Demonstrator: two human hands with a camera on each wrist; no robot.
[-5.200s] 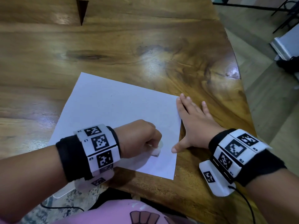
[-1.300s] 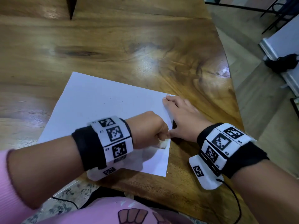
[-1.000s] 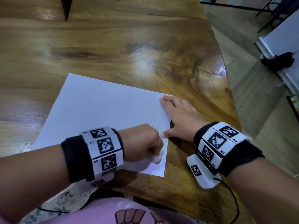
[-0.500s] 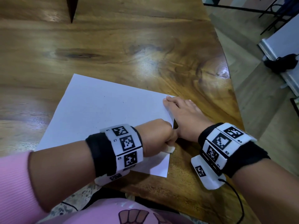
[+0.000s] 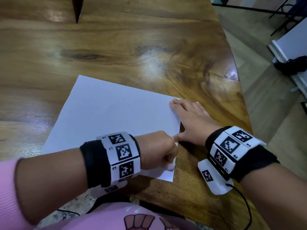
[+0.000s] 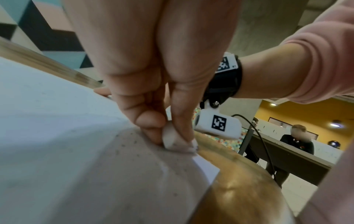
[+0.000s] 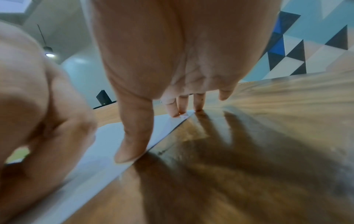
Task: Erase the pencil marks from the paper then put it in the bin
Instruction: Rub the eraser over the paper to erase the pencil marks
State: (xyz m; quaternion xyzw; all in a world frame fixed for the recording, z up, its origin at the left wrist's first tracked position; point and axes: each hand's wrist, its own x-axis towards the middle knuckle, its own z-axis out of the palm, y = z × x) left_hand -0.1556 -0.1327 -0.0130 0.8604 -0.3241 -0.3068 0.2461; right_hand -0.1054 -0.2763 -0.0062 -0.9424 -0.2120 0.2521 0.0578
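Note:
A white sheet of paper (image 5: 113,120) lies on the wooden table (image 5: 132,47) near its front edge. My left hand (image 5: 159,151) is curled in a fist over the sheet's near right corner and pinches a small white eraser (image 5: 171,166) against the paper. The left wrist view shows the eraser (image 6: 172,141) between thumb and finger, pressed on the paper (image 6: 57,151), with dark crumbs around it. My right hand (image 5: 192,123) lies flat with straight fingers on the sheet's right edge. In the right wrist view its fingertips (image 7: 176,112) and thumb press the paper (image 7: 107,151) edge.
The table's curved right edge (image 5: 239,90) drops to a tiled floor. A dark bag (image 5: 292,65) lies on the floor by a white wall base. A cable (image 5: 244,201) hangs from my right wrist camera. Another person (image 6: 298,139) sits at a far counter.
My left hand with the eraser has rubbed back and forth along the sheet's near right edge and now sits nearer the bottom corner. The right hand keeps pressing the right edge.

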